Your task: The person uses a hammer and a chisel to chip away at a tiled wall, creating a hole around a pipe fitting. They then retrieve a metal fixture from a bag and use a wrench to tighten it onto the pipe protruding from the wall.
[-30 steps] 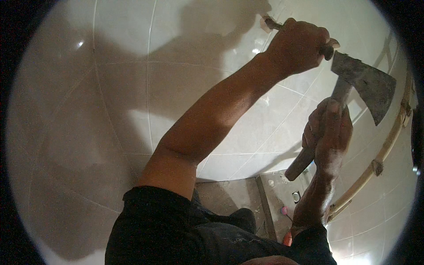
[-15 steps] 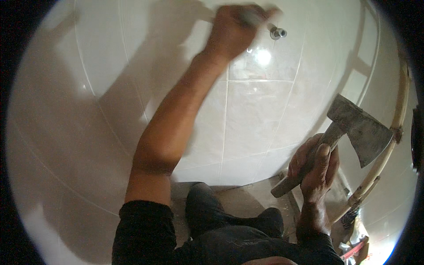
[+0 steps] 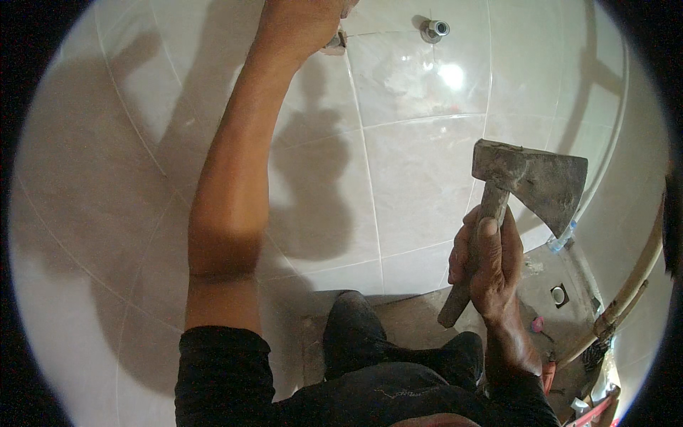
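Below and to the right of the metal wall fitting (image 3: 435, 30), the right hand (image 3: 489, 252) is gripping a hatchet (image 3: 530, 174), its fingers wrapping the handle closely and its thumb lying along it — likely for control; the blade's edge is facing right, presumably sparing the other hand; left of the fitting, the left hand (image 3: 302, 20) is bending beside a chipped spot (image 3: 344, 37) in the tiled wall (image 3: 427, 192), perhaps working close to it — the view's upper edge is cutting off its fingers, leaving its opening and hold impossible to tell.
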A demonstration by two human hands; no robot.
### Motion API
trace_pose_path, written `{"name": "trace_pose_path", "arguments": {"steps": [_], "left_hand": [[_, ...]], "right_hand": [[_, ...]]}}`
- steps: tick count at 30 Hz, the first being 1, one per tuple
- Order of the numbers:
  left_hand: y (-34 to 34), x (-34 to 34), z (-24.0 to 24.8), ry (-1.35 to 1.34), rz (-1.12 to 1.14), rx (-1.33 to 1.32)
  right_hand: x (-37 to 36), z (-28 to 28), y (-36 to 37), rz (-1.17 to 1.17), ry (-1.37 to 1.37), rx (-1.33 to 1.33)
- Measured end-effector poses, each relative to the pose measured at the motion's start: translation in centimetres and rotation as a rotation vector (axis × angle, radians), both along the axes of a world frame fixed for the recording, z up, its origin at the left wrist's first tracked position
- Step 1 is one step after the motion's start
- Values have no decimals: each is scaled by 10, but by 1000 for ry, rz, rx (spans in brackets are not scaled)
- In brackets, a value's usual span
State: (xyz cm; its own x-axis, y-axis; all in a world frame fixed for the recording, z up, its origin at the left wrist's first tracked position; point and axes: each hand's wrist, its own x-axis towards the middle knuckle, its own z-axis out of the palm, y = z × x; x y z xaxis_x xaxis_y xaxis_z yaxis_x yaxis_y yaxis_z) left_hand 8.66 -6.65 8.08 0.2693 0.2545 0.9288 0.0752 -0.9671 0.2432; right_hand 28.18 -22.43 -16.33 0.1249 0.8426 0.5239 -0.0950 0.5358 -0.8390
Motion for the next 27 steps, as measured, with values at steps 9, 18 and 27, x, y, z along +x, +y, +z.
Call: {"name": "trace_pose_path", "arguments": {"steps": [9,18,27], "left_hand": [[-22,24,8,148,320,-132],[-10,22,16,216,353,-163],[4,16,11,171,261,-92]], "right_hand": [[7,17,17,32,-62,79],[16,121,38,-247,-232,430],[-12,208,25,-476,-542,378]]}}
